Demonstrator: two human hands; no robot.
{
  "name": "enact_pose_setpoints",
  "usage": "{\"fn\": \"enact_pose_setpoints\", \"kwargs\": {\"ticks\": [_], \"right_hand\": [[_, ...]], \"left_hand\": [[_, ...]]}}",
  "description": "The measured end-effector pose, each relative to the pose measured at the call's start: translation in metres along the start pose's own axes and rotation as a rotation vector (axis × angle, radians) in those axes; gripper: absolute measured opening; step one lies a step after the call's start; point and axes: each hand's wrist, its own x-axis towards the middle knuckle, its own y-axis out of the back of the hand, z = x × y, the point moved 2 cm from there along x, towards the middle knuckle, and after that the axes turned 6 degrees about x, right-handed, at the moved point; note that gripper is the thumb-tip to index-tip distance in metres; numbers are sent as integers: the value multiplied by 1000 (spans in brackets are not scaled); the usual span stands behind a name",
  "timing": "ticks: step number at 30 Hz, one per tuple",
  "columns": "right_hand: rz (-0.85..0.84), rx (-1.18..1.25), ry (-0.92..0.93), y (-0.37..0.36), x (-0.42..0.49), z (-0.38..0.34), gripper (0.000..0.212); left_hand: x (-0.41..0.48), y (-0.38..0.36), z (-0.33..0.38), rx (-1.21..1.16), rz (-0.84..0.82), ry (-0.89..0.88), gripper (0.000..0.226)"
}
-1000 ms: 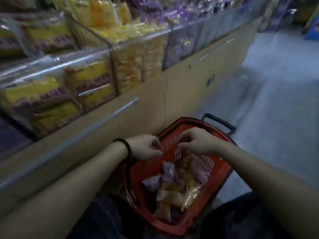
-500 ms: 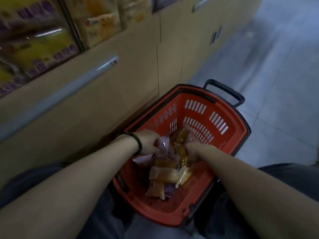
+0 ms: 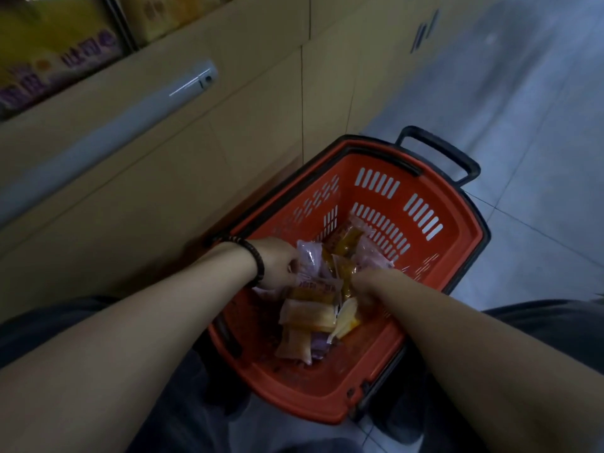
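A red shopping basket (image 3: 457,243) with a black handle (image 3: 438,152) stands on the floor between my knees. Inside it lies a heap of several small snack packets (image 3: 313,308), purple, orange and yellow. Both my hands reach down into the heap. My left hand (image 3: 277,266), with a dark bead bracelet on its wrist, touches a purple packet (image 3: 310,259) at the heap's left side. My right hand (image 3: 362,286) is buried among the packets on the right; its fingers are hidden, so its hold cannot be seen.
A beige shelf cabinet (image 3: 228,158) with a grey rail (image 3: 130,116) runs along the left, close to the basket. Yellow and purple packaged goods (image 3: 58,50) fill the bins above it. Grey tiled floor (image 3: 539,158) stretches to the right.
My head has tilted down and both hands have dropped from above the basket rim into the heap of packets. In the last half second they hardly moved.
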Motion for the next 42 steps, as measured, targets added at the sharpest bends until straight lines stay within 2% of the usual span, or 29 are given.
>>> {"fn": "enact_pose_setpoints", "kwargs": {"ticks": [3,7,9,12,14,20,24,26,30,31,33,36,38,40,42], "right_hand": [[95,207,-19,23,-6,17,62],[216,911,-5,34,-7,29,51],[129,1118,-103,27,6,25,59],[-129,1177,-251,21,23,12,58],[-174,1221,-278,20,32,2,51],[-123,1197,-231,14,56,-3,51],[-65,1134,-192,21,49,-4,48],[16,1091,-138,26,57,0,43],[287,1073,-40,43,45,11,50],[300,1122,-33,52,17,6,45],[218,1222,-39,66,-25,0,54],[94,1250,-8,95,-65,-2,62],[107,1291,34,117,-90,-3,61],[101,1317,60,132,-116,-1,64],[81,1385,81,140,-141,2,67]], "left_hand": [[-2,2,-1,2,-2,5,38],[-3,4,1,58,-28,6,41],[-3,3,4,74,-38,-4,41],[-2,2,7,67,-30,-20,42],[-1,2,6,49,-46,-24,41],[0,3,-6,50,-86,22,41],[3,4,-12,55,-89,30,26],[2,9,-10,44,-86,23,32],[-4,17,-4,25,-92,13,43],[-5,19,-4,17,-90,17,45],[-8,22,-4,-16,-73,38,49],[-7,26,-8,-164,3,80,59],[-9,33,-12,-346,56,84,85],[-13,39,-12,-553,77,1,118],[-20,42,-7,-835,81,-159,117]]}}
